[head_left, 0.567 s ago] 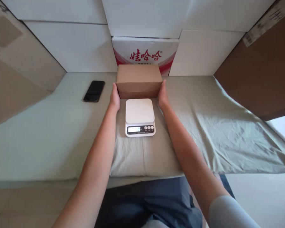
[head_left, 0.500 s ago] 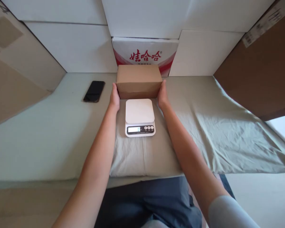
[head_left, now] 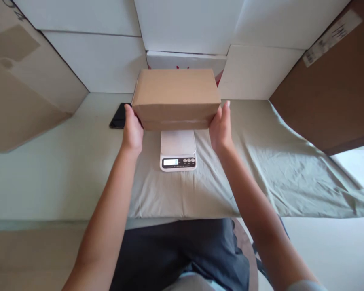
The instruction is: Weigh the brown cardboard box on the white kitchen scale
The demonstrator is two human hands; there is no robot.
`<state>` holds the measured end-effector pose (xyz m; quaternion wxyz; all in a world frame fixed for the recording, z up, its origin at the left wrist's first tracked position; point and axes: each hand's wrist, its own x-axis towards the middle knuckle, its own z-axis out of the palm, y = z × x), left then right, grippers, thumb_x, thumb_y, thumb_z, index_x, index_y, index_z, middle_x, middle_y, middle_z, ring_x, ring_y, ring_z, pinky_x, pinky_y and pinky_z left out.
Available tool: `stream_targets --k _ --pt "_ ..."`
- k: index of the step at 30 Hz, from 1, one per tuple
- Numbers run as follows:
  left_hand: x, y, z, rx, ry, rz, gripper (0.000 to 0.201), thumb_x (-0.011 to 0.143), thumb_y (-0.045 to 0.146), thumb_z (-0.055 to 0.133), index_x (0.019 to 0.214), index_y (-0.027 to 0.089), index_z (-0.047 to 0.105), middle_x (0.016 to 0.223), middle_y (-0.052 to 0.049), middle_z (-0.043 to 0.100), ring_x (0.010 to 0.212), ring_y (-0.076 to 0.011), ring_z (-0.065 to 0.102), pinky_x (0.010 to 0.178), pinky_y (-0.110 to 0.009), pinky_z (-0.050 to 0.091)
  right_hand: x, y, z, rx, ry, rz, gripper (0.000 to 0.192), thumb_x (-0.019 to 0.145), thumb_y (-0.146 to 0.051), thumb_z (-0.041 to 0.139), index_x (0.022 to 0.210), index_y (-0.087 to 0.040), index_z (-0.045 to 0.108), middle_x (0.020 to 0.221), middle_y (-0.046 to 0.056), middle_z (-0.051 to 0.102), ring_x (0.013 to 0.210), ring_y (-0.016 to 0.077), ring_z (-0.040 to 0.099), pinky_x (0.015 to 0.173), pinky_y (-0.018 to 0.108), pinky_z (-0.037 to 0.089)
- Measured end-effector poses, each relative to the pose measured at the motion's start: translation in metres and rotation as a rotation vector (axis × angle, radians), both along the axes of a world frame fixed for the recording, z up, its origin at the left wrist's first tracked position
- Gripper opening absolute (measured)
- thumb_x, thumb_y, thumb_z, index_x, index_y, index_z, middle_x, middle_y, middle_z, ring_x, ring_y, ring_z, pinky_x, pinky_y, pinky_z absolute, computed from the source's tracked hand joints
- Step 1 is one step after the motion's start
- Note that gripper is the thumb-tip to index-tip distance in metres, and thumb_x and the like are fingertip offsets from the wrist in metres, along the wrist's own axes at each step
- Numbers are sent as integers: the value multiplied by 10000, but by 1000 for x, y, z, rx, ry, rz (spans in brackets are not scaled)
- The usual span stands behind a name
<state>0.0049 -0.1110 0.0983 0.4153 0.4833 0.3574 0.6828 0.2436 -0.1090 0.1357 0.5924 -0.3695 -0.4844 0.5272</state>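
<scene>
Between my two hands is a closed brown cardboard box (head_left: 176, 91), held up off the cloth. My left hand (head_left: 132, 130) grips its left end and my right hand (head_left: 220, 127) its right end, with fingers partly hidden under and behind it. Below and nearer to me, a white digital scale (head_left: 178, 147) rests on the cloth. Its lit display reads 0, with round buttons to the right. The box hides the rear of the scale's plate from view.
A black phone (head_left: 117, 117) lies on the green cloth (head_left: 69, 169), partly covered by my left hand and the box. White boxes (head_left: 97, 62) line the back. Large brown cartons stand at the left (head_left: 24, 93) and right (head_left: 327, 93).
Both hands have lifted the cardboard box off the cloth and brought it up toward me, over the rear of the scale. It now covers part of the scale's plate and the phone.
</scene>
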Motion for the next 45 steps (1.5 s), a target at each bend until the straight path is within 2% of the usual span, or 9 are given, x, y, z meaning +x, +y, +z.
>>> stream_targets --k 3,6,17,24,29,33,37,41,45 --pt "7 -29 -10 -47 2 18 744 938 831 399 1331 276 702 1485 -52 661 1640 -288 284 1348 -455 267 4 -28 -17 92 -17 5 711 1033 -714 173 1462 -320 583 1548 -37 632 1686 246 180 1392 513 248" --pt "13 -44 -22 -88 -20 33 774 897 863 437 1317 275 717 1510 -70 649 1650 -292 253 1357 -468 252 7 -41 -34 80 12 6 751 1004 -761 220 1451 -296 604 1553 -11 628 1683 258 198 1395 511 238" --pt "15 -56 -49 -135 -49 57 768 894 863 455 1233 237 744 1493 -92 670 1653 -248 236 1358 -410 246 8 -49 -62 38 62 -13 775 973 -799 282 1445 -285 618 1527 14 654 1618 262 376 1384 480 257" --pt "15 -56 -46 -124 -66 31 812 862 896 450 1275 259 739 1558 -82 618 1649 -270 251 1363 -438 226 10 -48 -63 43 82 -13 771 971 -792 290 1434 -274 627 1586 14 599 1642 244 327 1407 460 163" --pt "-17 -53 -45 -176 -67 79 782 835 914 460 1392 408 670 1724 48 391 1660 -267 213 1380 -472 108 25 -50 -57 -49 94 -69 806 937 -828 324 1544 -325 492 1729 -36 391 1678 230 220 1414 502 86" --pt "-36 -47 -44 -185 0 86 765 893 890 368 1454 435 618 1746 81 335 1673 -228 146 1381 -452 56 33 -54 -51 -82 77 -99 861 914 -861 311 1571 -322 454 1770 -34 292 1691 204 145 1416 477 71" --pt "-29 -45 -51 -202 -25 85 815 866 906 405 1462 393 619 1736 28 369 1660 -261 214 1380 -468 134 34 -57 -52 -79 80 -102 855 920 -854 317 1570 -317 460 1771 -22 290 1689 196 158 1417 471 87" --pt "-15 -46 -66 -203 -72 84 838 861 905 422 1463 358 620 1694 -30 450 1624 -295 320 1357 -495 240 35 -58 -54 -77 64 -111 831 922 -849 320 1534 -324 518 1747 -15 353 1685 243 184 1412 518 100" --pt "-7 -48 -78 -127 -81 136 807 883 884 407 1465 366 619 1704 -15 432 1631 -278 299 1352 -452 247 35 -58 -50 -84 56 -103 787 924 -838 338 1500 -346 552 1730 -30 389 1679 242 214 1410 522 103"
